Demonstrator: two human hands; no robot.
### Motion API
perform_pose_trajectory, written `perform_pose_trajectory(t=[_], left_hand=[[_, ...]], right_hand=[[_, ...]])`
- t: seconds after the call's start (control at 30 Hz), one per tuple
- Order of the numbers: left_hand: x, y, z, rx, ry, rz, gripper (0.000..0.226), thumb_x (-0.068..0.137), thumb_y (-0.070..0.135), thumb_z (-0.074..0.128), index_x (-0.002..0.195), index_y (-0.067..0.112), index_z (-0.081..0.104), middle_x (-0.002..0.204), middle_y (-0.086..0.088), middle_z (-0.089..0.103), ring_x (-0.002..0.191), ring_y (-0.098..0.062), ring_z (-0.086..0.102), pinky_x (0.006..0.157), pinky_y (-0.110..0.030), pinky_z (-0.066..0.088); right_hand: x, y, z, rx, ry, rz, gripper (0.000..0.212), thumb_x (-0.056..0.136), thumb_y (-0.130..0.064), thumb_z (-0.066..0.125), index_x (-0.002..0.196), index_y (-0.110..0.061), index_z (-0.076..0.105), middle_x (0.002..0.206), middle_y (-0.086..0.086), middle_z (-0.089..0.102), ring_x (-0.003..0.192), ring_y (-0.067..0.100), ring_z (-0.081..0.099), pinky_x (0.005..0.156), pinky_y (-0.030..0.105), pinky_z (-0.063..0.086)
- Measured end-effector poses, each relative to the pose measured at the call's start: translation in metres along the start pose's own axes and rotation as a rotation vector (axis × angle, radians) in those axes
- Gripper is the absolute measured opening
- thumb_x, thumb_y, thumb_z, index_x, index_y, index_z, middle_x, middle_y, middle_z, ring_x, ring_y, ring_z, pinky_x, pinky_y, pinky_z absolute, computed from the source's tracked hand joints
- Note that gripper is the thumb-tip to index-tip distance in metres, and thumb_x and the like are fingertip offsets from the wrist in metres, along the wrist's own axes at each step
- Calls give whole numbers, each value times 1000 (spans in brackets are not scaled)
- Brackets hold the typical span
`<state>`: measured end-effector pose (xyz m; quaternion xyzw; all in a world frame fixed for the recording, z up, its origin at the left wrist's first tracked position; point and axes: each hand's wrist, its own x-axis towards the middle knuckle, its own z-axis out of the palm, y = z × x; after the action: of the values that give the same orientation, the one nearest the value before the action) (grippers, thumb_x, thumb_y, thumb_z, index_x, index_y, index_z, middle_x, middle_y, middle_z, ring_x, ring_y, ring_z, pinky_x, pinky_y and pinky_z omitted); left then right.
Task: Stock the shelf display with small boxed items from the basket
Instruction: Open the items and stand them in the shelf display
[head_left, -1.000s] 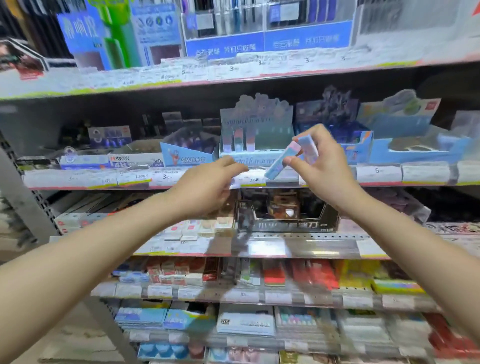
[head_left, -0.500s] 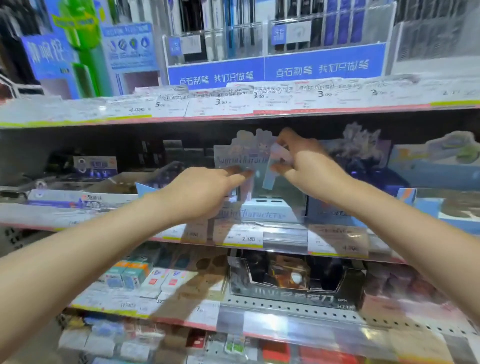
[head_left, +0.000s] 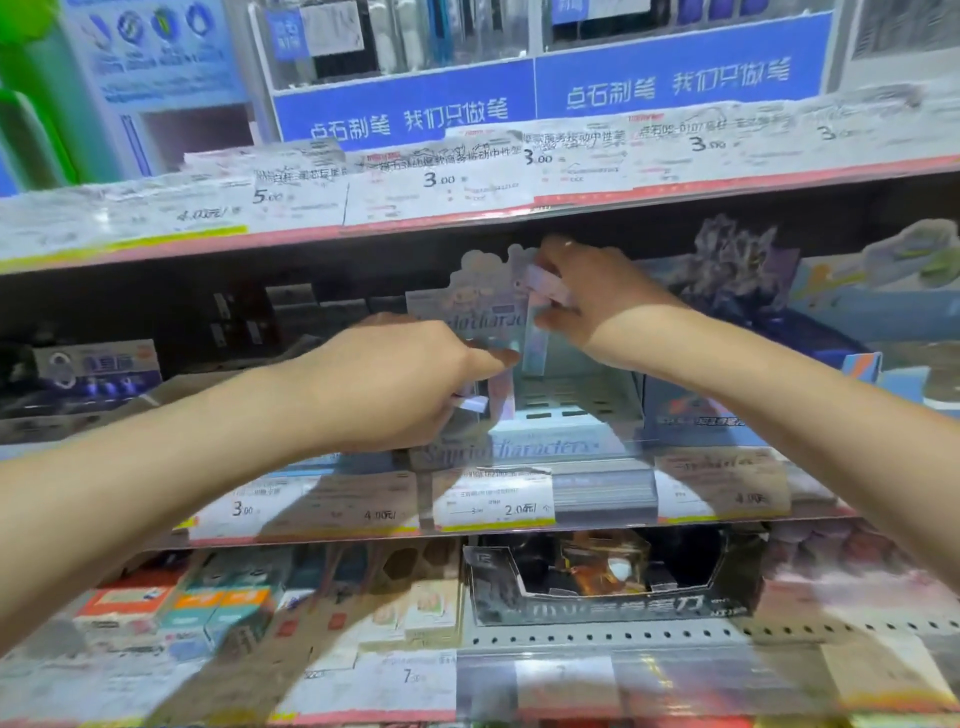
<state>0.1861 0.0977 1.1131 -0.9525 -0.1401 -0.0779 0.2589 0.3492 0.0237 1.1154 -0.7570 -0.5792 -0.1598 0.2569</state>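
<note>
A pale blue cardboard display box (head_left: 550, 441) with a cartoon header card stands on the middle shelf. My right hand (head_left: 592, 296) reaches into it and pinches small pastel boxed items, one of which (head_left: 535, 348) hangs upright over the box's mostly bare floor. My left hand (head_left: 400, 384) is at the box's left side, fingers curled round other small boxes (head_left: 488, 400) standing in the box. The basket is out of view.
Price-tag rails (head_left: 493, 504) front each shelf. A dark blue display box (head_left: 696, 415) stands right of the pale one. The shelf above (head_left: 415, 208) hangs low over my hands. Below sit a black display carton (head_left: 613, 603) and several small boxes.
The view has closed in on the middle shelf. Both hands have moved forward into the pale display box, and the right hand's items have gone from beside the header card down inside.
</note>
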Motion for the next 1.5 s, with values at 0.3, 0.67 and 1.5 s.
perform_pose_trajectory(t=[0.3,0.67,1.5], left_hand=[[2,-4,3,-25,59,68,61,86,10,41,139,38,33,58,9,38,52,-10,39,44,-24,33],[1,-6,7,-39,103,82,62,87,11,41,141,40,29,70,4,47,66,-19,50,57,-28,45],[0,-12,10,-171,120,97,60,82,9,45,133,41,42,67,5,53,71,-23,53,57,-29,41]], right_hand=[[0,2,4,42,-69,-4,36,84,-9,56,117,-12,45,112,15,63,103,34,58,69,29,38],[5,2,8,58,-114,-78,34,84,-12,58,115,-12,47,111,12,62,103,33,55,80,39,46],[1,3,-3,-36,-271,-78,39,87,-23,59,52,-28,44,59,-11,43,54,5,39,43,5,30]])
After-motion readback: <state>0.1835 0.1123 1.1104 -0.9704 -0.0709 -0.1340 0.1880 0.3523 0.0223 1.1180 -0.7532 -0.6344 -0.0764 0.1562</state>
